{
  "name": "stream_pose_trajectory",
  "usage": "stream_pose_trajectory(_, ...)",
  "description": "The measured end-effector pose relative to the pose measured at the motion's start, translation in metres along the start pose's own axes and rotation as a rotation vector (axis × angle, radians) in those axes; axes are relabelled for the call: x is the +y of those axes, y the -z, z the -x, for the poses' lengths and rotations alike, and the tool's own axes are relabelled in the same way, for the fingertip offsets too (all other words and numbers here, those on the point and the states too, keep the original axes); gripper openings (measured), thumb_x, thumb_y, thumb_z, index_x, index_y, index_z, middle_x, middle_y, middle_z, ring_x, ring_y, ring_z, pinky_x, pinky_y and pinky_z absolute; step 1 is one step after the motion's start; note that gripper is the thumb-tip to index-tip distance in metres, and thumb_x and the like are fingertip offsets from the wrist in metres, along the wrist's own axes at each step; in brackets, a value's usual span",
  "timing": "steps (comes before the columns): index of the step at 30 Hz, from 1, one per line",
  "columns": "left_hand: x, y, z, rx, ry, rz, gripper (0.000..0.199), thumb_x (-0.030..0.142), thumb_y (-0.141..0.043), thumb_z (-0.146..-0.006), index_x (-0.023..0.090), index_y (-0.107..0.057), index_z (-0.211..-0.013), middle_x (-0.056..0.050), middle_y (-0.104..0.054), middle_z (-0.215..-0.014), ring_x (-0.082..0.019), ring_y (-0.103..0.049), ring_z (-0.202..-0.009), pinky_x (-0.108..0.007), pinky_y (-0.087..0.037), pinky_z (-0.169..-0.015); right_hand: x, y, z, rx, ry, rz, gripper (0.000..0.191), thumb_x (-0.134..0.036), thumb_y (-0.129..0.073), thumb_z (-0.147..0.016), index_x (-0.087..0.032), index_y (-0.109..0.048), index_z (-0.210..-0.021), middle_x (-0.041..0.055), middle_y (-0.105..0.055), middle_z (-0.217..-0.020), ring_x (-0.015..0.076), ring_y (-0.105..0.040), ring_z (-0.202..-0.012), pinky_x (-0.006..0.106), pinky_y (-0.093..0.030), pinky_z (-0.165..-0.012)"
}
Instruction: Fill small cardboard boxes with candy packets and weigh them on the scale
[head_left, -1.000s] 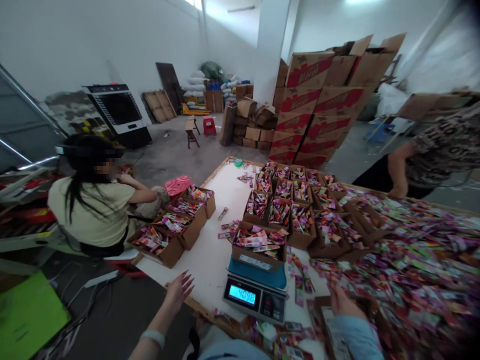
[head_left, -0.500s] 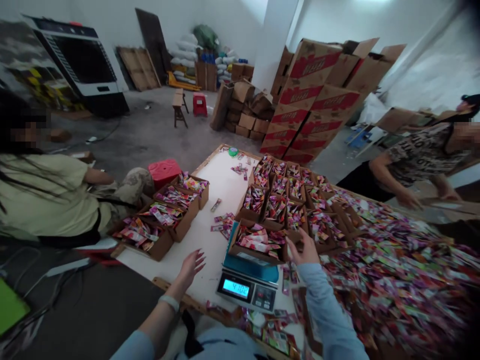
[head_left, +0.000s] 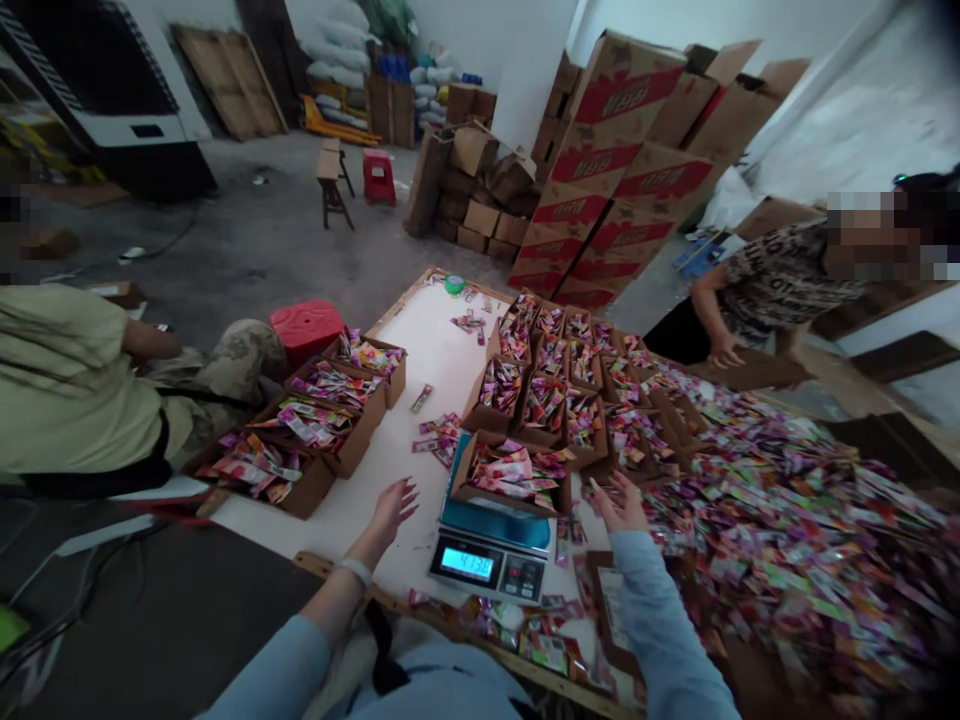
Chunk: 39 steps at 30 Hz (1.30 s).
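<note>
A digital scale with a lit display stands in front of me on the white table. On its blue plate rests a small cardboard box filled with pink and purple candy sachets. My left hand hovers left of the scale, fingers spread, holding nothing. To the right of the box is my right hand, its fingers apart and slightly curled, not touching the box. Loose sachets lie between the scale and that hand.
Several filled boxes stand packed behind the scale, and more boxes line the left edge. A big heap of sachets covers the right side. One person sits at left; another person holds a box at right.
My right hand has come away from the box's right side. The scale's reading has changed. My view has shifted, and the person at right now has a box over the heap's far edge.
</note>
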<state>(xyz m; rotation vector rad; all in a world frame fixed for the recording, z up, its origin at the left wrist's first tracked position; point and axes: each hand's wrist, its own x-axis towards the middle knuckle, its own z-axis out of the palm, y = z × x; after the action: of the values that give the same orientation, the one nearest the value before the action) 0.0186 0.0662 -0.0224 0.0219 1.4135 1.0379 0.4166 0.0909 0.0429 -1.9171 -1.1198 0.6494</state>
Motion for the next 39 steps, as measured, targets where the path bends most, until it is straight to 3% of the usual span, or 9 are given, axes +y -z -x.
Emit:
stream_pose_trajectory(7, -0.008, -0.007, -0.001, 0.016, -0.008, -0.008, 0.022, 0.023, -0.054, -0.086, 0.015, -0.059, -0.105, -0.014, -0.061, -0.114, -0.015, -0.064, -0.088, -0.027, -0.051, -0.073, 0.002, 0.006, 0.004, -0.092, 0.009, 0.022, 0.082, -0.062, -0.065, -0.056, -0.013, -0.05, -0.119, 0.0214, -0.056, -0.121, 0.032, -0.057, -0.107, 0.046, -0.051, -0.085)
stream_pose_trajectory(12, -0.008, -0.002, 0.008, 0.014, -0.026, -0.02, 0.023, 0.022, -0.053, -0.086, 0.015, -0.059, -0.107, -0.015, -0.06, -0.118, -0.016, -0.064, -0.09, -0.027, -0.052, -0.073, -0.001, 0.002, 0.008, -0.159, 0.009, 0.027, 0.084, -0.064, -0.065, -0.059, -0.013, -0.048, -0.123, 0.0213, -0.054, -0.126, 0.0281, -0.061, -0.098, 0.043, -0.053, -0.082)
stream_pose_trajectory(16, -0.009, 0.008, 0.017, 0.045, -0.029, 0.013, 0.021, 0.022, -0.052, -0.086, 0.015, -0.06, -0.105, -0.014, -0.061, -0.115, -0.015, -0.064, -0.088, -0.028, -0.052, -0.074, -0.001, -0.005, 0.006, -0.143, 0.057, 0.0, 0.082, -0.067, -0.063, -0.058, -0.013, -0.05, -0.12, 0.0212, -0.056, -0.122, 0.0272, -0.062, -0.095, 0.045, -0.052, -0.083)
stream_pose_trajectory(21, -0.021, 0.034, 0.02, 0.099, -0.036, 0.029, 0.022, 0.021, -0.049, -0.088, 0.015, -0.059, -0.106, -0.013, -0.061, -0.116, -0.011, -0.064, -0.075, -0.025, -0.052, -0.066, -0.014, -0.006, 0.002, -0.059, 0.31, 0.035, 0.063, -0.059, -0.058, -0.069, -0.014, -0.055, -0.113, 0.0168, -0.063, -0.109, 0.0261, -0.062, -0.093, 0.046, -0.052, -0.083)
stream_pose_trajectory(26, -0.034, 0.061, 0.017, 0.173, -0.018, 0.03, 0.022, 0.02, -0.049, -0.087, 0.017, -0.059, -0.106, -0.011, -0.064, -0.108, -0.009, -0.063, -0.069, -0.024, -0.052, -0.064, -0.048, -0.008, 0.005, -0.065, 0.567, 0.162, 0.04, -0.045, -0.051, -0.082, -0.017, -0.057, -0.11, 0.0101, -0.066, -0.092, 0.0221, -0.062, -0.083, 0.041, -0.052, -0.08)
stream_pose_trajectory(29, -0.039, 0.072, 0.017, 0.206, -0.021, 0.023, 0.02, 0.021, -0.048, -0.087, 0.017, -0.059, -0.103, -0.01, -0.064, -0.105, -0.009, -0.062, -0.068, -0.024, -0.051, -0.064, -0.072, -0.021, 0.008, -0.213, 0.727, 0.325, 0.034, -0.039, -0.049, -0.083, -0.017, -0.06, -0.106, 0.0092, -0.066, -0.089, 0.0225, -0.06, -0.085, 0.04, -0.049, -0.082)
stream_pose_trajectory(32, -0.04, 0.078, 0.017, 0.228, -0.026, 0.033, 0.014, 0.02, -0.047, -0.088, 0.016, -0.057, -0.097, -0.01, -0.062, -0.106, -0.009, -0.06, -0.068, -0.024, -0.05, -0.063, -0.096, -0.04, 0.012, -0.391, 0.798, 0.531, 0.033, -0.036, -0.05, -0.083, -0.016, -0.061, -0.107, 0.0108, -0.065, -0.095, 0.0231, -0.058, -0.09, 0.037, -0.047, -0.084)
stream_pose_trajectory(39, -0.038, 0.082, 0.021, 0.26, -0.015, 0.064, 0.01, 0.02, -0.048, -0.086, 0.019, -0.057, -0.091, -0.007, -0.062, -0.095, -0.01, -0.06, -0.069, -0.025, -0.049, -0.067, -0.138, -0.072, 0.028, -0.683, 0.697, 0.93, 0.046, -0.027, -0.063, -0.074, -0.02, -0.06, -0.119, 0.0109, -0.057, -0.108, 0.025, -0.051, -0.102, 0.035, -0.041, -0.086)
